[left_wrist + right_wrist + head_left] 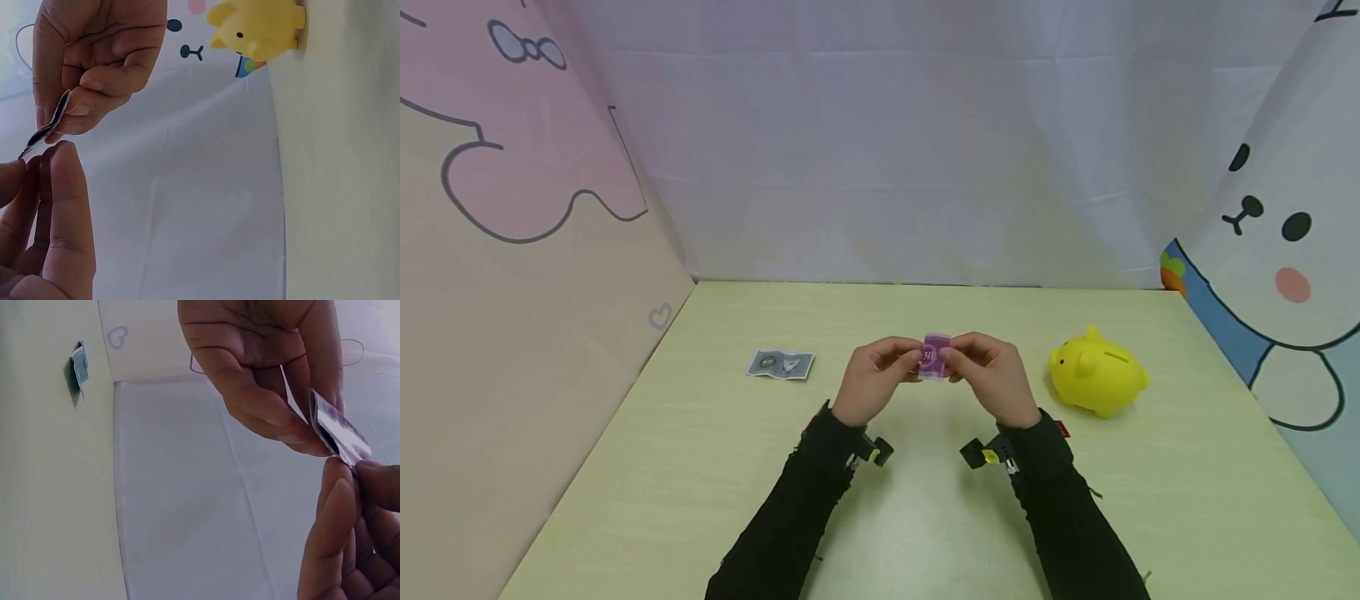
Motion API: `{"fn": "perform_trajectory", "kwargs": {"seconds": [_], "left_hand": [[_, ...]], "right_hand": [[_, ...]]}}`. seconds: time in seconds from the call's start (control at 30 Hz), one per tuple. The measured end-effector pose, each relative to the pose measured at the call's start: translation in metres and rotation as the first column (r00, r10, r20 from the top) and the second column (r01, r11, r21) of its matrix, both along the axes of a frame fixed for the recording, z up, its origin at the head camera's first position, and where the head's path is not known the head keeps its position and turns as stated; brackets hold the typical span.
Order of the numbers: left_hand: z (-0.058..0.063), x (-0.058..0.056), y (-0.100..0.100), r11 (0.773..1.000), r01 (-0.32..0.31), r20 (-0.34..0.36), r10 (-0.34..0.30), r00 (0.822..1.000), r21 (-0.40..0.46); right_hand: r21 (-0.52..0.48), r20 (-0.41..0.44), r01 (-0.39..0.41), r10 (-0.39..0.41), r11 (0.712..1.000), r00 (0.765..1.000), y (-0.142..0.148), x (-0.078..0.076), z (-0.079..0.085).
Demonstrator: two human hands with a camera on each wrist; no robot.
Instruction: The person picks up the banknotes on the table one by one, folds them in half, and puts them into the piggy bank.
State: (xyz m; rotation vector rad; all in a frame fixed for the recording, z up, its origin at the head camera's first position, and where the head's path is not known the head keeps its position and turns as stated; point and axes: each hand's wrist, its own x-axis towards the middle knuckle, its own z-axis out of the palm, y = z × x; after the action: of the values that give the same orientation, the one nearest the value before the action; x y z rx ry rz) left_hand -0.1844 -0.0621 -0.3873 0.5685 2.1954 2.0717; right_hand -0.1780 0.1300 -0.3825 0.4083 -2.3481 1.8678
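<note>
Purple note [934, 357], small and folded, is pinched between my two hands, held up off the desk [887, 542] in its back half, a little right of the middle. My left hand [876, 375] grips one end and my right hand [992, 375] the other, thumbs and fingertips close together, with only a narrow strip of paper showing between them. From the wrists I can see the fold's edge, slightly bowed.

Off to my left, a grey note [781, 364] lies slightly bent on the desk towards the back left corner, well inside both edges. To my right, a yellow piggy bank [1097, 373] stands towards the back right corner, inside the right edge, its snout turned left and its slot upward. Desk surface stretches between my right hand and the bank, and a wide run of it reaches forward to the white cloth [887, 167] along the back edge.
</note>
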Motion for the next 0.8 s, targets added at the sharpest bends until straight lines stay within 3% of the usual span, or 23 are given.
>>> {"fn": "perform_trajectory", "kwargs": {"seconds": [0.3,0.8], "left_hand": [[-0.0002,0.0008,0.0001,0.997,0.073,0.003,-0.073,0.997,0.021],[-0.0017,0.0007,0.0018,0.993,0.107,0.053,-0.109,0.993,0.047]], "right_hand": [[-0.053,-0.004,0.003,-0.003,0.999,1.0,-0.0006,0.0014,0.0004],[-0.079,-0.017,0.015,-0.016,0.997,1.0,-0.0017,0.002,0.0005]]}}
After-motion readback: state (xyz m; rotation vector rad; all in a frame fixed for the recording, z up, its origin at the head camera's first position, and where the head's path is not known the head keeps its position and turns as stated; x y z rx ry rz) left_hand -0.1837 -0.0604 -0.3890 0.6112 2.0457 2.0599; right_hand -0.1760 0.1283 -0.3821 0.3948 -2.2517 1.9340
